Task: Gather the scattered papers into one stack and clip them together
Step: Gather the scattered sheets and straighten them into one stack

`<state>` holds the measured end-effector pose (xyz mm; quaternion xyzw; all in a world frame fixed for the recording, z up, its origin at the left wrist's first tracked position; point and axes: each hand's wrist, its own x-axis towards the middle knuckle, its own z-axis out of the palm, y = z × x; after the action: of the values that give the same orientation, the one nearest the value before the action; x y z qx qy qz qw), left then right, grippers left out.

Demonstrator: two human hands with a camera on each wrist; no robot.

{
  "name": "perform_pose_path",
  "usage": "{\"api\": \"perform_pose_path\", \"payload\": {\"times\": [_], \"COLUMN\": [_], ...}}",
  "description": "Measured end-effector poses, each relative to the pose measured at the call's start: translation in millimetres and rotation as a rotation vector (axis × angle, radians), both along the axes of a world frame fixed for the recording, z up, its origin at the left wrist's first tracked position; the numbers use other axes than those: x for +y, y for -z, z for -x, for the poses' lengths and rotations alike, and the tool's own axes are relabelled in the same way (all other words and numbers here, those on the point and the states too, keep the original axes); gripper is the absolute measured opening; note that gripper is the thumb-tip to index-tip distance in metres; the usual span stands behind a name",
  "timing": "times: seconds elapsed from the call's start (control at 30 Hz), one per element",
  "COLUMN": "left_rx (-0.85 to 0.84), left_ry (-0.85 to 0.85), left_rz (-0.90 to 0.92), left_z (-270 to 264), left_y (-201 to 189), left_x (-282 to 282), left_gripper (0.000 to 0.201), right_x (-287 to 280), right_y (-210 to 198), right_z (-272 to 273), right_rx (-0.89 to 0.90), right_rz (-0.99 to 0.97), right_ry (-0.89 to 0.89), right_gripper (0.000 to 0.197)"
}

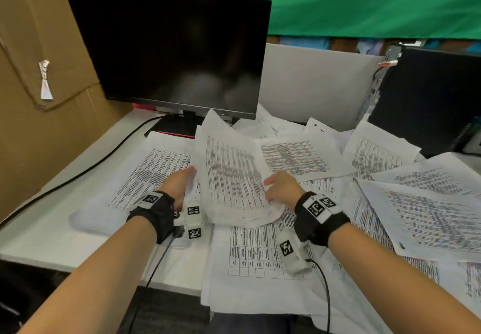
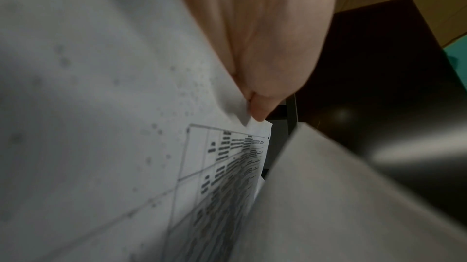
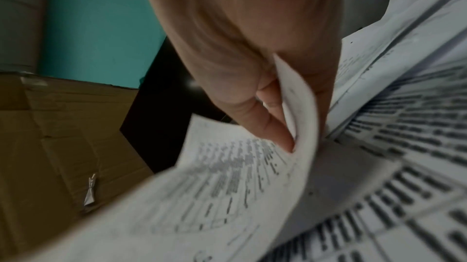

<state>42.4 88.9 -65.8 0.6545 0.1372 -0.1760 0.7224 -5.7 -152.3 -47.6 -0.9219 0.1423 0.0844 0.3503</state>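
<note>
Both of my hands hold a loose stack of printed papers point(image 1: 231, 175) tilted up above the middle of the desk. My left hand point(image 1: 186, 179) grips its left edge with the fingers stretched along it. In the left wrist view the left hand's fingertips point(image 2: 259, 109) pinch a sheet point(image 2: 101, 106) at its corner. My right hand point(image 1: 272, 181) pinches the stack's right edge. The right wrist view has the right hand's thumb point(image 3: 275, 130) pressed on a curled sheet point(image 3: 300, 106). More printed sheets lie scattered on the desk at the left point(image 1: 156, 169), right point(image 1: 429, 216) and front point(image 1: 260, 253).
A dark monitor point(image 1: 166, 47) stands behind the papers, its stand partly under them. A cardboard wall point(image 1: 39, 73) lines the left side. A black computer case point(image 1: 429, 94) stands at the right, a grey partition point(image 1: 312, 81) behind. A black cable point(image 1: 91, 169) runs across the white desk point(image 1: 39, 240).
</note>
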Motion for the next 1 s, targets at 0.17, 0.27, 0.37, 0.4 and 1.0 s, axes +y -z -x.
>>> {"api": "perform_pose_path", "payload": {"times": [0.17,0.27,0.37,0.4,1.0], "left_rx": [-0.033,-0.088,-0.121,-0.124,-0.131], "left_ry": [0.103,0.162,0.161,0.148,0.033], "left_rz": [0.148,-0.003,-0.136,-0.150,0.077], "left_z": [1.1,3.8,0.6,0.2,28.9], "left_y": [0.4,-1.2,1.1,1.8,-21.3], "left_x": [-0.7,-5.4,-5.1,-3.3,-12.3], "left_gripper": [0.046,0.035,0.036,0.037,0.037], "right_x": [-1.6,9.4,14.7,10.4,-79.2], "right_y": [-3.3,-3.3,-3.9,-4.8,-25.7], "right_z": [-0.4,-0.2,-2.2,-3.3,-29.3], "right_rx": [0.041,0.037,0.085,0.060,-0.385], "right_rz": [-0.173,-0.302,-0.420,-0.450,-0.522], "right_ry": [0.116,0.096,0.084,0.125,0.482], "right_gripper": [0.038,0.043,0.027,0.014,0.007]}}
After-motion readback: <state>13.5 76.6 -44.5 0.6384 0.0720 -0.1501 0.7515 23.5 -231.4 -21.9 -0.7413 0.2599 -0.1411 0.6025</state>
